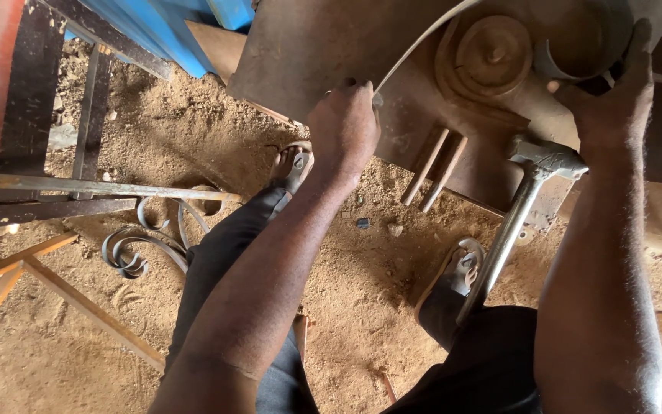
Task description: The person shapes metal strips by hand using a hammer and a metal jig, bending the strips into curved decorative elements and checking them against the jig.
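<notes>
Sandy, packed dirt floor (362,291) lies below, scattered with small stones, and a rusty steel desk (308,54) fills the top of the view. On the desk sits a round spiral bending form (492,57), with a thin flat metal strip (415,50) curving from its upper edge down to the left hand (344,126). That hand's grip is pressed together around the strip's lower end at the front edge of the desk. The right hand (611,100) rests on the far right side of the form, fingers curled over a bent band of metal there; whether they close fully on it cannot be told. A hammer (519,203) leans with its head against the desk's front edge, its handle running down toward the person's right sandalled foot (461,264). Two short flat bars (432,170) hang at the desk's edge beside it. On the floor at left lies a finished scroll of curled metal (143,245), near a long bar (101,186) and an angle-iron frame (47,287).
</notes>
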